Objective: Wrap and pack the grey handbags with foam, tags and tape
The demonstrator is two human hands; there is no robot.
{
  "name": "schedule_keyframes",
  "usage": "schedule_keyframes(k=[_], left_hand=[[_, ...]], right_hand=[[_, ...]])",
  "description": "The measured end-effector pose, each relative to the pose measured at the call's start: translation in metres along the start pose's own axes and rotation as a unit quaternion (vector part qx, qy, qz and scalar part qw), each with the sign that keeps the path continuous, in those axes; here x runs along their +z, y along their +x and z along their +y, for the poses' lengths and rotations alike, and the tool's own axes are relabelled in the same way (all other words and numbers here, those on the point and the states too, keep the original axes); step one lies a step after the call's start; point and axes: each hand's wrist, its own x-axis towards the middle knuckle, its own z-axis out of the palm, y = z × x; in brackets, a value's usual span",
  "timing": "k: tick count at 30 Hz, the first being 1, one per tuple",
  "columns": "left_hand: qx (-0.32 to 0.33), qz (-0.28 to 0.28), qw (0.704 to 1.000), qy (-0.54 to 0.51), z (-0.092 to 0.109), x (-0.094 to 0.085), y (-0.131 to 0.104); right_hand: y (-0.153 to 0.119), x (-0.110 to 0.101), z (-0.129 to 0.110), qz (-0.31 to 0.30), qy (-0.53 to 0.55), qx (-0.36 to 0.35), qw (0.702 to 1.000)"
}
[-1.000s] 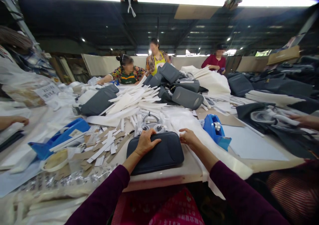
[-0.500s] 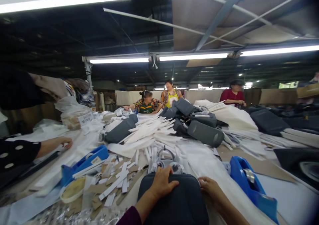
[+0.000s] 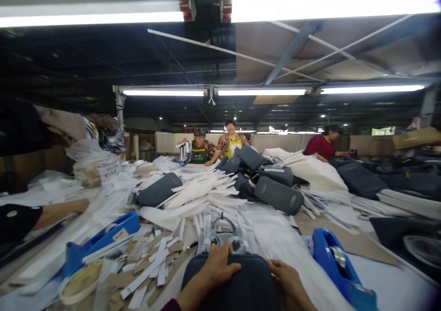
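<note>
A dark blue-grey handbag (image 3: 237, 283) lies in front of me at the bottom of the view. Its handle (image 3: 222, 226), partly covered in pale wrapping, stands up beyond the top edge. My left hand (image 3: 217, 267) is closed over that top edge, thumb on the near face and fingers reaching to the far side. At the bag's right side my right hand (image 3: 285, 276) is closed on the edge near the corner, fingertips partly hidden. A blue tape dispenser (image 3: 341, 269) stands to the right, apart from my hand.
Paper and cardboard scraps (image 3: 155, 260) lie left, beside another blue tape dispenser (image 3: 103, 237) and a tape roll (image 3: 81, 279). White strips (image 3: 203, 182) and dark bags (image 3: 279, 195) are heaped ahead. A co-worker's arm (image 3: 58, 212) reaches in from the left; several people stand beyond.
My view has tilted up and shifted slightly right. Both hands stay on the handbag. A person across the table now holds up a pale wrapped object; the arm at left has drawn back a little.
</note>
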Motion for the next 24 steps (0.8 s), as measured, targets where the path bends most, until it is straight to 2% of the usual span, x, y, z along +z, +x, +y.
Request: schedule_keyframes(k=[3,8,12,17,24], left_hand=[[-0.002,-0.006,1.000,0.011,0.002,-0.002,0.004],[0.009,-0.033,0.999,0.041,0.006,-0.004,0.008],[0.024,-0.046,0.997,0.056,0.006,0.000,0.012],[0.016,-0.062,0.996,0.060,0.003,0.006,0.022],[-0.001,-0.060,0.997,0.043,0.005,0.002,0.023]], right_hand=[[0.000,0.004,-0.003,0.017,-0.028,-0.002,0.999],[-0.007,0.007,-0.021,-0.022,-0.152,-0.011,0.988],[-0.002,-0.002,-0.024,-0.035,-0.183,-0.011,0.982],[0.001,-0.008,-0.015,-0.041,-0.165,0.013,0.985],[-0.006,0.005,-0.016,0.020,-0.102,-0.012,0.995]])
